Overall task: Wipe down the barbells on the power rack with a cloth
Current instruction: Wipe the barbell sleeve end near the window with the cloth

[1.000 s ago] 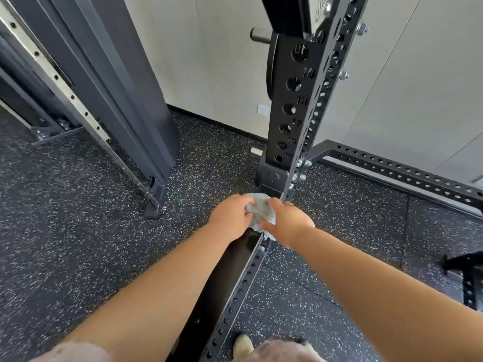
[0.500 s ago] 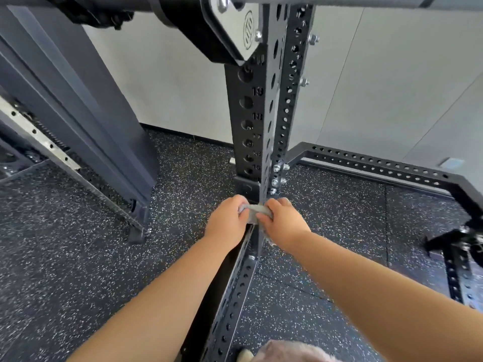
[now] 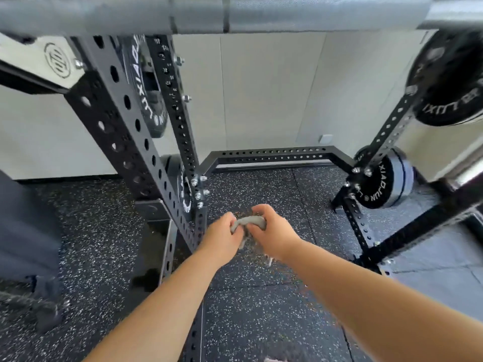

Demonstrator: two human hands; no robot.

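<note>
A grey barbell (image 3: 209, 15) runs across the very top of the head view, resting on the black power rack. Low in the middle, both my hands hold a small grey cloth (image 3: 249, 222) bunched between them. My left hand (image 3: 222, 235) grips its left end and my right hand (image 3: 271, 231) grips its right end, fingers curled round the fabric. The hands are well below the bar, over the speckled floor, just right of the rack's left upright (image 3: 122, 121).
Black weight plates hang on the rack: one behind the left upright (image 3: 149, 87), one at upper right (image 3: 452, 82), one low at right (image 3: 379, 184). A perforated base beam (image 3: 269, 154) runs along the wall. Speckled rubber floor (image 3: 261, 309) lies underfoot.
The view has lifted and swung right, bringing the barbell and right-hand plates into sight. My hands, still holding the cloth, have moved off the rack's base beam to its right.
</note>
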